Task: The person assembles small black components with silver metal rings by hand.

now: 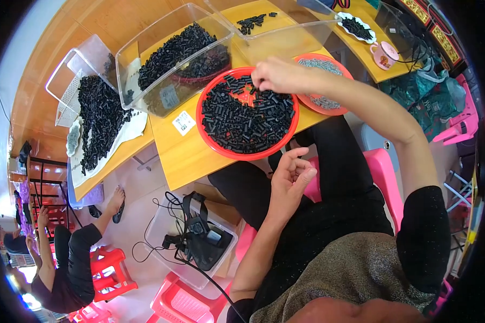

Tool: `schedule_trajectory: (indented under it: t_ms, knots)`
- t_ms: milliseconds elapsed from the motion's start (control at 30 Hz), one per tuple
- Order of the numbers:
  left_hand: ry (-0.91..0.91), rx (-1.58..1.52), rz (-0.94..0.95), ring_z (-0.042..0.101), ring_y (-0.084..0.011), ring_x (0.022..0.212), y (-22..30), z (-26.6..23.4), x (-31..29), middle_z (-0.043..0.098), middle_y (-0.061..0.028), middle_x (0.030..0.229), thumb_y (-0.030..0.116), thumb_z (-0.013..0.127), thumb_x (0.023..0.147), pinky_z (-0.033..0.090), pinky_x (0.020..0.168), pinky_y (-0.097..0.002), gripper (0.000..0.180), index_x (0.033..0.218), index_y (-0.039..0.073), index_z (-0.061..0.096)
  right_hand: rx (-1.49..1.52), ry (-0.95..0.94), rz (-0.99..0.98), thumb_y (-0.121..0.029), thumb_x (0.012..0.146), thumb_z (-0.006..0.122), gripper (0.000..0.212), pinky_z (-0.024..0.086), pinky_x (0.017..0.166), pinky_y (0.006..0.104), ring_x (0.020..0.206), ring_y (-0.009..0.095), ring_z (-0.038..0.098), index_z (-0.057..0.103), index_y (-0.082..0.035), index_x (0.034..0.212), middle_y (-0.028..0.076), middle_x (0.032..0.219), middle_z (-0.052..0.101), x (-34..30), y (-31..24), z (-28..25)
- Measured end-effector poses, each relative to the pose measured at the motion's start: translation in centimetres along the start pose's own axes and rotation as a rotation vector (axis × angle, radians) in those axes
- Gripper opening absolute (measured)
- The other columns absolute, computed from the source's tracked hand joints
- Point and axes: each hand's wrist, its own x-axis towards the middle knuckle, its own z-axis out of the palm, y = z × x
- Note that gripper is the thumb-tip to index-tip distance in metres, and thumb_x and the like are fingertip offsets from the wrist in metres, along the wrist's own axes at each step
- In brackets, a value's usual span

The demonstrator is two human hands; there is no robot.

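A round red tray (203,132) at the table's edge is heaped with short black tube-like pieces (242,121), its red bottom showing through near the far side. Over the tray's far right rim is my right hand (275,76), fingers bent down and pressed together at the pieces. Whatever its fingertips hold is hidden. In front of the tray, above my lap, my left hand (290,185) is turned palm up. Its fingers are loosely bent, the thumb stands apart, and I see nothing held. Partly under my right forearm lies an orange-red tray (344,109) with small grey metallic pieces (323,67).
Left of the tray, a clear plastic bin (129,70) holds more black pieces. Another heap (99,118) lies on white cloth. A white plate (355,28) and pink mug (385,55) stand far right. On the floor, a clear box (159,231) holds cables. Someone sits at lower left.
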Motion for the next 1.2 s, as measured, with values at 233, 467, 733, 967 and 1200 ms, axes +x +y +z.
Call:
schedule_trajectory:
  t_ms: [233,467,733,967,1200]
  knots:
    - [0.012,0.005,-0.022,0.050,-0.0063,0.077,-0.1,-0.1,0.1,0.058,-0.0022,0.087,0.013,0.057,0.090,0.039,0.069,-0.0199,0.035,0.122,0.003,0.047,-0.115,-0.141,-0.028,-0.012,0.069,0.069,0.010,0.048,0.065,0.0417,0.076,0.030,0.063,0.067,-0.007,0.077,0.013,0.075,0.065,1.5,2.6,3.6]
    - [0.056,-0.037,-0.052,0.048,-0.0050,0.070,0.0,-0.3,0.1,0.059,-0.0026,0.085,0.017,0.056,0.092,0.037,0.064,-0.0190,0.031,0.120,0.004,0.050,0.054,-0.158,0.238,-0.022,0.077,0.068,0.016,0.048,0.066,0.0402,0.075,0.028,0.064,0.069,-0.007,0.082,0.012,0.077,0.066,3.2,0.5,1.7]
    - [0.073,-0.109,-0.119,0.049,-0.0045,0.080,0.0,-0.9,0.2,0.053,0.0019,0.086,0.007,0.059,0.088,0.039,0.072,-0.0186,0.032,0.119,0.003,0.049,0.016,-0.106,0.103,-0.006,0.073,0.068,0.008,0.047,0.068,0.0382,0.075,0.027,0.062,0.066,-0.004,0.080,0.011,0.077,0.064,3.9,0.4,1.9]
    - [0.095,-0.103,-0.099,0.049,-0.0046,0.079,0.1,-0.8,0.3,0.053,0.0015,0.087,0.007,0.059,0.088,0.039,0.071,-0.0183,0.032,0.118,0.003,0.049,-0.056,-0.142,-0.039,-0.011,0.070,0.068,0.009,0.048,0.063,0.0418,0.076,0.031,0.063,0.066,-0.005,0.076,0.012,0.077,0.065,4.5,1.2,4.9]
    - [0.326,-0.161,-0.028,0.051,-0.0064,0.076,1.0,-1.2,0.5,0.057,-0.0033,0.094,0.010,0.052,0.093,0.042,0.069,-0.0196,0.029,0.120,0.001,0.047,-0.001,-0.112,0.087,-0.015,0.074,0.070,0.016,0.047,0.067,0.0395,0.078,0.028,0.061,0.063,-0.001,0.078,0.013,0.081,0.061,2.9,-0.6,2.4]
